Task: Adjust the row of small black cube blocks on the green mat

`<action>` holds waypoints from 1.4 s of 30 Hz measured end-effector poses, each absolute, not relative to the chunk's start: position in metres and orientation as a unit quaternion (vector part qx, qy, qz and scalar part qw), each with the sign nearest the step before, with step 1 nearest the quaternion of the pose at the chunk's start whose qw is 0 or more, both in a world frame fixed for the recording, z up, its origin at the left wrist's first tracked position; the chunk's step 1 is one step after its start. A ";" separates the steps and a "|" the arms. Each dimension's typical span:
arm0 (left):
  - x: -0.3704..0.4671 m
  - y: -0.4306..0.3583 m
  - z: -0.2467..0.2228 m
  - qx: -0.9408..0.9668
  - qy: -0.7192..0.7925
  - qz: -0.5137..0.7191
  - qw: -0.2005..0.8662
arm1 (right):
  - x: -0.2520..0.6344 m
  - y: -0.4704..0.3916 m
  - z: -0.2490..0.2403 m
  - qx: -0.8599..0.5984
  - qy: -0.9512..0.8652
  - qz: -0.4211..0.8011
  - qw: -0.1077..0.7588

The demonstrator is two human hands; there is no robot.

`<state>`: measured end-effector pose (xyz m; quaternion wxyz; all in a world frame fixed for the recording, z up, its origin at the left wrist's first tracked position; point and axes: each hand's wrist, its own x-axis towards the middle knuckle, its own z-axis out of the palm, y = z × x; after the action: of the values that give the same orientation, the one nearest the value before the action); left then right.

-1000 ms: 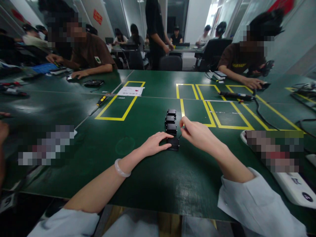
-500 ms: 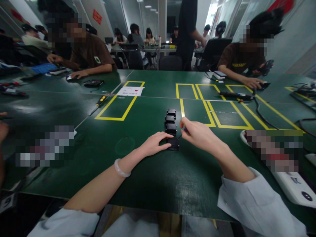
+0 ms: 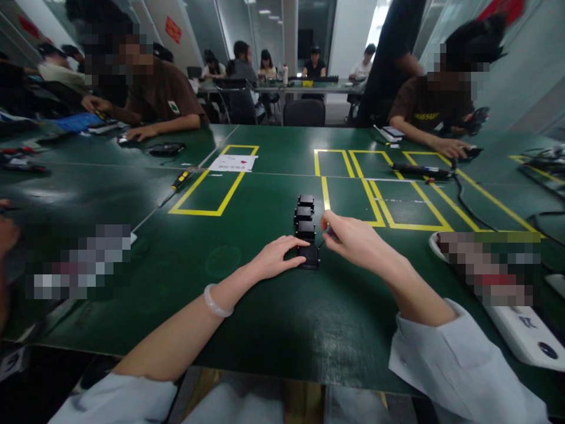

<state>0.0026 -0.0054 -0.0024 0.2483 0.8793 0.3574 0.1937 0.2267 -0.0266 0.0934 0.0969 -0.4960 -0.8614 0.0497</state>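
Observation:
Several small black blocks stand in a row on the green table (image 3: 265, 318), leading away from me. The nearest block (image 3: 309, 255) is touched on its left side by the fingers of my left hand (image 3: 279, 257), with thumb and fingertips apart at its edges. My right hand (image 3: 353, 238) is closed around a thin dark tool (image 3: 322, 244), whose tip points at the right side of that block. Most of the tool is hidden by my fingers. Beyond stand a second black block (image 3: 305, 229) and a third (image 3: 304, 213).
Yellow tape outlines (image 3: 220, 212) mark the table ahead. A yellow-black screwdriver (image 3: 180, 179) and a white paper (image 3: 233, 163) lie left of centre. At right are a long white device (image 3: 525, 330) and a black cable (image 3: 465, 206). Two people sit across the table.
My hands and the black blocks have barely moved. In the background, the standing person has shifted to the right.

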 end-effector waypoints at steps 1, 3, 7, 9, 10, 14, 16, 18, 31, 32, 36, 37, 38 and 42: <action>0.003 -0.006 -0.002 0.880 0.357 0.194 0.248 | 0.226 -0.026 0.093 -0.497 -0.861 0.048 0.098; 0.003 -0.006 -0.001 0.880 0.357 0.193 0.246 | 0.226 -0.026 0.093 -0.506 -0.856 0.041 0.095; 0.003 -0.006 0.000 0.880 0.359 0.191 0.244 | 0.224 -0.026 0.093 -0.521 -0.850 0.024 0.076; 0.003 -0.006 0.000 0.881 0.359 0.191 0.244 | 0.225 -0.027 0.094 -0.509 -0.857 0.025 0.074; 0.003 -0.006 0.000 0.881 0.359 0.191 0.244 | 0.225 -0.027 0.094 -0.500 -0.862 0.026 0.074; 0.003 -0.006 0.000 0.882 0.356 0.191 0.243 | 0.229 -0.028 0.094 -0.465 -0.881 0.033 0.074; 0.003 -0.006 0.000 0.883 0.354 0.192 0.243 | 0.229 -0.028 0.094 -0.462 -0.883 0.035 0.077; 0.002 -0.006 -0.001 0.882 0.355 0.192 0.242 | 0.228 -0.028 0.094 -0.478 -0.874 0.035 0.078; 0.002 -0.006 -0.001 0.882 0.353 0.195 0.245 | 0.227 -0.024 0.091 -0.497 -0.859 0.056 0.108; 0.002 -0.006 -0.001 0.882 0.354 0.194 0.245 | 0.226 -0.024 0.091 -0.502 -0.857 0.053 0.107; 0.002 -0.006 -0.002 0.881 0.355 0.194 0.244 | 0.222 -0.024 0.091 -0.536 -0.840 0.024 0.083; 0.002 -0.006 -0.002 0.881 0.355 0.194 0.244 | 0.221 -0.024 0.091 -0.537 -0.839 0.020 0.080; 0.002 -0.006 -0.002 0.881 0.355 0.193 0.244 | 0.221 -0.024 0.090 -0.534 -0.841 0.020 0.082; 0.002 -0.005 -0.002 0.882 0.355 0.193 0.242 | 0.223 -0.025 0.090 -0.516 -0.850 0.037 0.098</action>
<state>0.0022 -0.0054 -0.0025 0.2424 0.8822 0.3547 0.1927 0.2230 -0.0254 0.0898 0.0982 -0.5160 -0.8501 0.0371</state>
